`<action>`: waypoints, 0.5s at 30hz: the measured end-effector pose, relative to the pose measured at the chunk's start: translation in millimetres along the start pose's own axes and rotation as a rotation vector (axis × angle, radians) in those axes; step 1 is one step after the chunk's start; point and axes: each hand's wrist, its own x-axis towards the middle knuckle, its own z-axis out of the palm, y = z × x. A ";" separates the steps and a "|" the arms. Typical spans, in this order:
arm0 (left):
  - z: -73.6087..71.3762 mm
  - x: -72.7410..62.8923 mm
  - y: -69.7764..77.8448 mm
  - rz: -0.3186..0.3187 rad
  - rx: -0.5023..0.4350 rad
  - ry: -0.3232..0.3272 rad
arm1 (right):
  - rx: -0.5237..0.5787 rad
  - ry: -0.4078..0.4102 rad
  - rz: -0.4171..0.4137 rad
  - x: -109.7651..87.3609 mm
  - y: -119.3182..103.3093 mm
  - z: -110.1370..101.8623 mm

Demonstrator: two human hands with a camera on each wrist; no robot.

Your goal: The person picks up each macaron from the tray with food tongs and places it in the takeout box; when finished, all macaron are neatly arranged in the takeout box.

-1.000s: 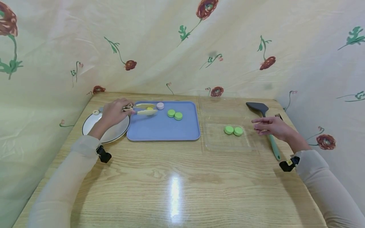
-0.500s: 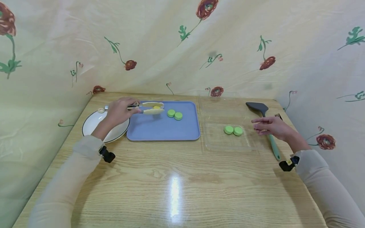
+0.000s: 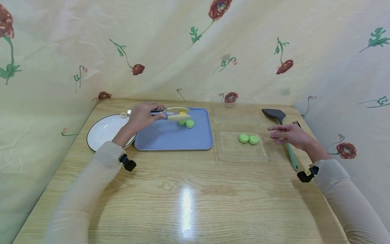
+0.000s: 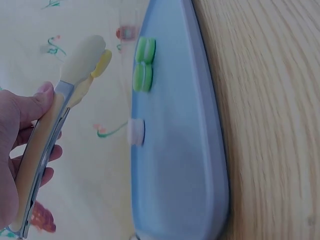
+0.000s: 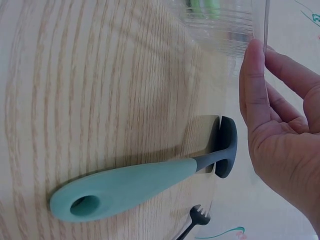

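Observation:
My left hand point(image 3: 141, 117) grips a pair of tongs point(image 4: 42, 150) with cream tips, raised over the blue tray point(image 3: 173, 140). Between the tips is a yellow macaron point(image 4: 102, 63). On the tray sit two green macarons point(image 4: 144, 65) side by side and a pale pink macaron point(image 4: 136, 131), which the tongs largely cover in the head view. My right hand point(image 3: 289, 136) pinches the side edge of a clear plastic container point(image 3: 226, 154), finger and thumb on either side of its wall. Inside it lie two more green macarons point(image 3: 248, 139).
A white plate point(image 3: 103, 132) with a dark rim stands left of the tray, partly under my left forearm. Beside my right hand lies a spatula point(image 5: 125, 187) with a green handle, and past it a dark fork point(image 5: 200, 216). A patterned cloth hangs behind the table.
My left hand has moved right across the tray, carrying the tongs and the yellow macaron past the pink one to above the green pair. My right hand has stayed still.

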 end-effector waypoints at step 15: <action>40.3 42.9 52.7 0.171 -0.110 0.005 | 0.003 0.004 0.021 2.1 -1.3 -1.7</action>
